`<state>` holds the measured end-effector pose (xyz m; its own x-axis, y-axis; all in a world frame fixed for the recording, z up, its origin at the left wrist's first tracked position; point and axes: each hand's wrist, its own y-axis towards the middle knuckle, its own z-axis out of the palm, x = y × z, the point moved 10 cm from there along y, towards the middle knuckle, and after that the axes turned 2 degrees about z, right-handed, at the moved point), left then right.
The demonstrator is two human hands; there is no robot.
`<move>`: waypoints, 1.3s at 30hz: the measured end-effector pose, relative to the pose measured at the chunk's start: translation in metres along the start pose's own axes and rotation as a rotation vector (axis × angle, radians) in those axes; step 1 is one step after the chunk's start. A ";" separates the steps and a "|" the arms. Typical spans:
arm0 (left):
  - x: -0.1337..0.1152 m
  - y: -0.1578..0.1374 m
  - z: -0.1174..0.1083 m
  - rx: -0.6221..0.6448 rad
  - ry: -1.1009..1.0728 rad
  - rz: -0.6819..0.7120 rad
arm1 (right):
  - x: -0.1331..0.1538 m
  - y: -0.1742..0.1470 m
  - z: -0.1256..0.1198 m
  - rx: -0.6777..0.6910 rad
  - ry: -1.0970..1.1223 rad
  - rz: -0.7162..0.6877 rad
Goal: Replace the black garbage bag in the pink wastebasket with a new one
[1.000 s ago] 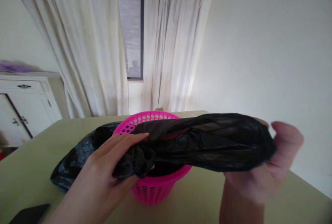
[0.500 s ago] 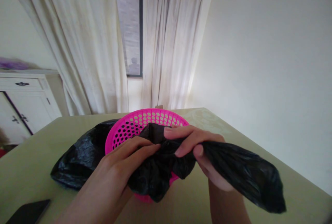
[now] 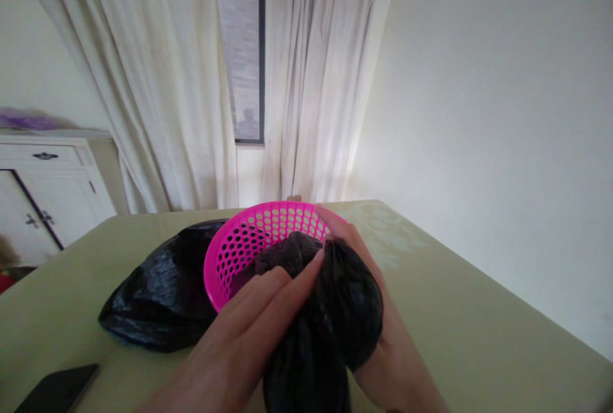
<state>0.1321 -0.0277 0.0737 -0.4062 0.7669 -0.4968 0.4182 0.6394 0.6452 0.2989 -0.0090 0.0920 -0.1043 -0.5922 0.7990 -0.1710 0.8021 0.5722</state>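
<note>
the left hand [image 3: 261, 317] and right hand [image 3: 366, 249] hold a bunched black bag [image 3: 352, 304] at the pink basket [image 3: 211, 263].

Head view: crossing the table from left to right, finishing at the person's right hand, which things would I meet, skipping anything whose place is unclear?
Flat black object → shiny black plastic bag lying on the table → bright pink perforated round basket → right hand.

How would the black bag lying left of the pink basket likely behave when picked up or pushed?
The bag would probably sag, given its creased film. Its glossy surface may be slippery. Spread low on the table, it seems unlikely to roll.
</note>
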 end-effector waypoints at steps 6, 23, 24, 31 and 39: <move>-0.005 0.000 0.001 -0.062 0.077 -0.022 | 0.017 0.010 0.015 0.047 -0.258 -0.206; -0.003 0.014 -0.015 -0.189 0.000 0.058 | 0.032 0.004 0.027 0.149 -0.264 -0.265; -0.004 0.015 -0.014 -0.177 -0.027 0.064 | 0.030 0.005 0.023 0.101 -0.234 -0.247; -0.025 0.015 -0.017 -0.199 0.199 0.252 | 0.007 0.000 -0.009 -0.311 -0.075 -0.147; -0.019 0.007 -0.021 -0.277 0.235 0.170 | 0.030 0.012 0.008 -0.006 -0.220 -0.198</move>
<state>0.1259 -0.0384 0.0998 -0.5382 0.8067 -0.2441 0.2734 0.4411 0.8548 0.2855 -0.0174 0.1210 -0.2798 -0.7393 0.6125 -0.2035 0.6691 0.7147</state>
